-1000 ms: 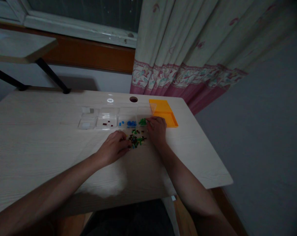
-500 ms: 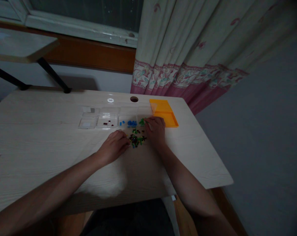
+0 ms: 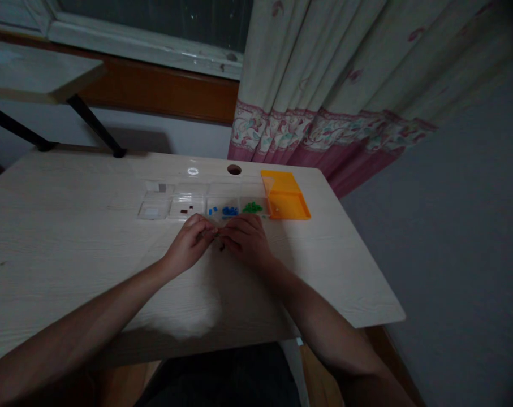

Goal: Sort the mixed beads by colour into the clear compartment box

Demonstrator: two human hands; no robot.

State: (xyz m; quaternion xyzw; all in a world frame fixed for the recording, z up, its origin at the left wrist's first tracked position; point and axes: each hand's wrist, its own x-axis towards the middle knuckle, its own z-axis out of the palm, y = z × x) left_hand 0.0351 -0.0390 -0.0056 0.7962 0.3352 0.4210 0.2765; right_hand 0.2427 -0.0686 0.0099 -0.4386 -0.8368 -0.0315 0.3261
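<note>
My left hand (image 3: 189, 242) has thumb and forefinger pinched together, and whatever is between them is too small to make out. My right hand (image 3: 246, 241) reaches across to meet it, fingers closed and fingertips at the left fingertips. It covers the mixed pile of small pieces; only a few dark pieces (image 3: 222, 247) show beside it. Behind the hands stand clear plastic boxes with lids raised. One compartment has green pieces (image 3: 252, 207), another blue pieces (image 3: 229, 211), and a third a few dark red pieces (image 3: 184, 211).
An open orange box (image 3: 290, 206) stands right of the clear boxes, with a tiny piece in it. The leftmost clear box (image 3: 153, 210) holds a pale label. A raised shelf (image 3: 39, 70) on black legs is at the back left; a curtain (image 3: 307, 124) hangs behind the table (image 3: 90, 237).
My right hand has moved left and nearer from the green compartment to my left hand, now covering the pile. My left hand has shifted slightly; its fingertips meet the right ones.
</note>
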